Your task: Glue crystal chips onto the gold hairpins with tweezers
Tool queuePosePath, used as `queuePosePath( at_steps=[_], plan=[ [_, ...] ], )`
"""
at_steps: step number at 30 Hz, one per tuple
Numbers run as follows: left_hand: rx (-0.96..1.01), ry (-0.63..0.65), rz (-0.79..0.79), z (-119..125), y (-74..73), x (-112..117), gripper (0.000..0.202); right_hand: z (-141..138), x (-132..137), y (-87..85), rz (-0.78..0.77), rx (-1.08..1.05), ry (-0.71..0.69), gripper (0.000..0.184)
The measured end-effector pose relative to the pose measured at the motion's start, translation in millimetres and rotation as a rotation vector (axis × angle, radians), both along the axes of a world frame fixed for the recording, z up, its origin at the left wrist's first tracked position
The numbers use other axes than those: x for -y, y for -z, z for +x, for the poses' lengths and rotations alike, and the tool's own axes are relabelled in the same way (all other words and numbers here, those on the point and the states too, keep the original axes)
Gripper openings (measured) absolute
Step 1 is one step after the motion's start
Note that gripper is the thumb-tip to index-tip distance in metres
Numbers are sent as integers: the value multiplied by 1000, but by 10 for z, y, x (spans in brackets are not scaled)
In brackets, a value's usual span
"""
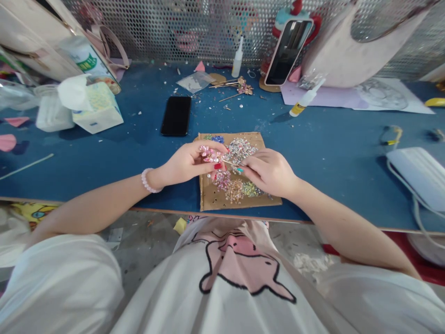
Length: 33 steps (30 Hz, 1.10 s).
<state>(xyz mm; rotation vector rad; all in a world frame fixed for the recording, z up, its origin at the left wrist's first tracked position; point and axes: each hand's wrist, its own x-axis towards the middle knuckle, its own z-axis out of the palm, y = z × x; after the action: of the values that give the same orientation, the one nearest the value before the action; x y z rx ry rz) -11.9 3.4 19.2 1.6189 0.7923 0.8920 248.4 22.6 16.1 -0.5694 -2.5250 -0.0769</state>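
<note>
My left hand (186, 162) is closed around a pink jewelled ornament (209, 154), holding it above a piece of cardboard (210, 199). A thin gold-coloured stick (227, 162) runs from the ornament towards my right hand (273, 170). The fingers of my right hand are pinched together; whether they grip the stick's end or a separate small tool cannot be made out. Beneath both hands lie piles of loose rhinestones: a large silver pile (241, 149), a champagne pile (234, 190), a yellow-green pile (249, 188) and a blue pile (218, 138).
Behind the cardboard lies a black phone (176, 116). Gold hair sticks (243, 86) with a jewelled flower rest farther back. Two glue bottles (237, 62) (304, 103) stand near a propped phone (288, 52). A tissue pack (97, 109) sits left, a white power bank (419, 176) right.
</note>
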Motion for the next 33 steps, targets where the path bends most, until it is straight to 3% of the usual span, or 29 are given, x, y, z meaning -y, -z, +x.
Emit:
queuePosePath(
  at_steps=[5,12,18,24,29,33],
  plan=[
    [-26,-26,50,-1,-15,51,33,-4,14,-13,-57,0,-12,36],
    [20,40,68,-1,-8,84,27,-9,26,-6,-91,20,-3,38],
    [-162,-34,264,-29,25,78,30,-23,21,-8,-68,33,-7,37],
    [-128,26,165,-20,58,75,31,-10,2,5,-45,39,-14,36],
    [59,110,29,39,-1,74,26,-15,17,-3,-2,21,-42,34],
    [153,120,16,68,-36,67,27,-19,40,-16,21,13,-65,33]
  ],
)
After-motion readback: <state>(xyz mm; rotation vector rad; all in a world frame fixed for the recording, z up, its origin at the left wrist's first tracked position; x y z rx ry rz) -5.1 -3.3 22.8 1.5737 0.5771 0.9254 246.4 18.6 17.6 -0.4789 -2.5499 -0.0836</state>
